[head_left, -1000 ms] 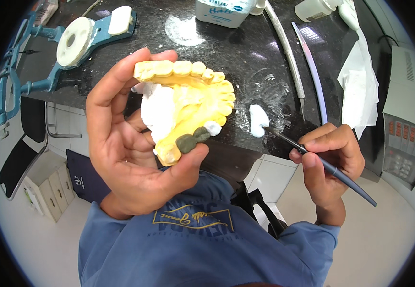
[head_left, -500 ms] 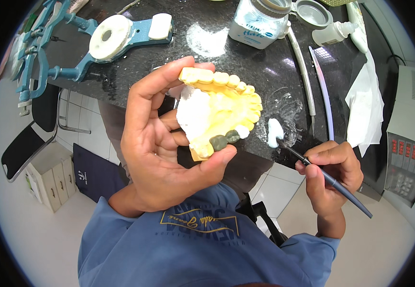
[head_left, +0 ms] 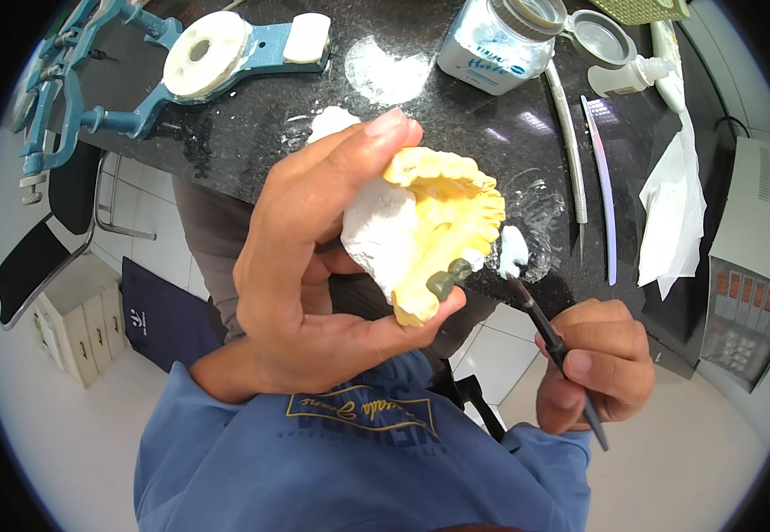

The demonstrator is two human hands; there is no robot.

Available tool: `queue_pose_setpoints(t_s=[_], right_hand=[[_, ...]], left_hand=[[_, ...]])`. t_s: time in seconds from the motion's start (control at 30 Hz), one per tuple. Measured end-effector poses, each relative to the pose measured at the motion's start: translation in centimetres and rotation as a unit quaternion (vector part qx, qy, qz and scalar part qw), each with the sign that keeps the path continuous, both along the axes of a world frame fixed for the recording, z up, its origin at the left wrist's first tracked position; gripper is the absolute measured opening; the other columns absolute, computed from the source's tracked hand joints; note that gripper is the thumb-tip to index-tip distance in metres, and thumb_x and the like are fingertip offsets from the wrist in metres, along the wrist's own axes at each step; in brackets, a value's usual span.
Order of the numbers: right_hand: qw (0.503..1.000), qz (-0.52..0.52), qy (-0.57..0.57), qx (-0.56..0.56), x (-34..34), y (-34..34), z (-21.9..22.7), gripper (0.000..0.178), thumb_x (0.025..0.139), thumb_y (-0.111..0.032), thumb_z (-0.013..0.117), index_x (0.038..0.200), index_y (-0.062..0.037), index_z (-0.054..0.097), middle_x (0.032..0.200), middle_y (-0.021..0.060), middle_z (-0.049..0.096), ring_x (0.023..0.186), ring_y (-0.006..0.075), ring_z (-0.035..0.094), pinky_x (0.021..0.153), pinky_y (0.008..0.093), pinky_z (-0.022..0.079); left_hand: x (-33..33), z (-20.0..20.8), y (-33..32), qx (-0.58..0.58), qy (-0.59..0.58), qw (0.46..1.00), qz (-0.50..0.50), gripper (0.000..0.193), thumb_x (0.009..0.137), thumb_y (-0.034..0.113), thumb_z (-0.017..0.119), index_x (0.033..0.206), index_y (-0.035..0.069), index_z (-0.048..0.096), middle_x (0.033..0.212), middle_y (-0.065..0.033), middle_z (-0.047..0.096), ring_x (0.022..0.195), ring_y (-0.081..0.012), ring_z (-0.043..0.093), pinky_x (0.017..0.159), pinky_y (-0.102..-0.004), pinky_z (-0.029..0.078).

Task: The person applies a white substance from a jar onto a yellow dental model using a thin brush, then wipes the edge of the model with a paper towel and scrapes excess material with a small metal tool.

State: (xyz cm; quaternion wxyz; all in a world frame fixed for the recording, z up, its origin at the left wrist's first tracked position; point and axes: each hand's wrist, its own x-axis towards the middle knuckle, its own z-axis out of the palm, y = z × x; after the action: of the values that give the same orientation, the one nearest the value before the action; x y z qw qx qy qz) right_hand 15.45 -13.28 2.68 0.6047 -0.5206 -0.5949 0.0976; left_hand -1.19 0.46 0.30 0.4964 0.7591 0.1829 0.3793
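Observation:
My left hand (head_left: pixel 314 257) grips a yellow dental cast (head_left: pixel 443 204) with a white plaster base (head_left: pixel 376 232), fingers behind it and thumb at its near edge. Two dark green wax-like teeth (head_left: pixel 443 282) sit on the cast's near side, close to my thumb tip, beside a white tooth. In my right hand (head_left: pixel 600 365) is a slim dark brush (head_left: pixel 555 341), held between thumb and fingers. Its tip touches a small pale blue-white mound of paste (head_left: pixel 514 248) on the dark countertop, just right of the cast.
A blue articulator (head_left: pixel 270 49) with a white round plate stands at the far left. Along the back right are an open jar (head_left: pixel 496 49), a small white bottle (head_left: pixel 624 78), a grey-handled tool (head_left: pixel 565 133) and a lilac stick (head_left: pixel 601 186). White tissue (head_left: pixel 673 204) lies at the right.
The cast has shifted right and tilted in my left hand. My right hand has moved slightly down and left, turning the brush steeper, with its tip still at the paste.

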Motion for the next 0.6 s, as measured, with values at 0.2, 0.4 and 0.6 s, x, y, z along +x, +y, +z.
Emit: queue_pose_setpoints(t_s=[0.2, 0.4, 0.6], right_hand=[[1.0, -0.015, -0.018, -0.002, -0.38, -0.05, -0.46, 0.024, 0.065, 0.003, 0.071, 0.085, -0.0004, 0.058, 0.072, 0.0122, 0.06, 0.057, 0.0203, 0.062, 0.046, 0.0252, 0.053], [1.0, -0.017, -0.016, -0.013, -0.57, 0.16, -0.35, 0.024, 0.065, 0.004, 0.071, 0.084, -0.0006, 0.058, 0.072, 0.0121, 0.06, 0.056, 0.0205, 0.062, 0.047, 0.0264, 0.055], [0.999, -0.019, -0.023, -0.023, -0.62, 0.2, -0.25, 0.024, 0.065, 0.004, 0.072, 0.084, -0.0011, 0.058, 0.071, 0.0118, 0.06, 0.056, 0.0205, 0.062, 0.047, 0.0265, 0.055]], left_hand=[[-0.23, -0.43, 0.24, 0.054, 0.012, 0.998, -0.008, 0.098, 0.063, 0.004, 0.083, 0.139, -0.01, 0.022, 0.132, -0.0313, 0.04, 0.114, -0.0308, 0.055, 0.091, -0.0355, 0.053], [-0.09, -0.38, 0.2, 0.024, -0.006, 1.0, -0.006, 0.097, 0.064, 0.005, 0.083, 0.138, -0.01, 0.021, 0.132, -0.032, 0.039, 0.116, -0.0312, 0.053, 0.092, -0.0356, 0.052], [0.05, -0.41, 0.22, 0.035, -0.013, 0.999, -0.007, 0.095, 0.066, 0.008, 0.083, 0.137, -0.011, 0.022, 0.135, -0.0314, 0.035, 0.12, -0.0322, 0.05, 0.094, -0.0374, 0.052]])
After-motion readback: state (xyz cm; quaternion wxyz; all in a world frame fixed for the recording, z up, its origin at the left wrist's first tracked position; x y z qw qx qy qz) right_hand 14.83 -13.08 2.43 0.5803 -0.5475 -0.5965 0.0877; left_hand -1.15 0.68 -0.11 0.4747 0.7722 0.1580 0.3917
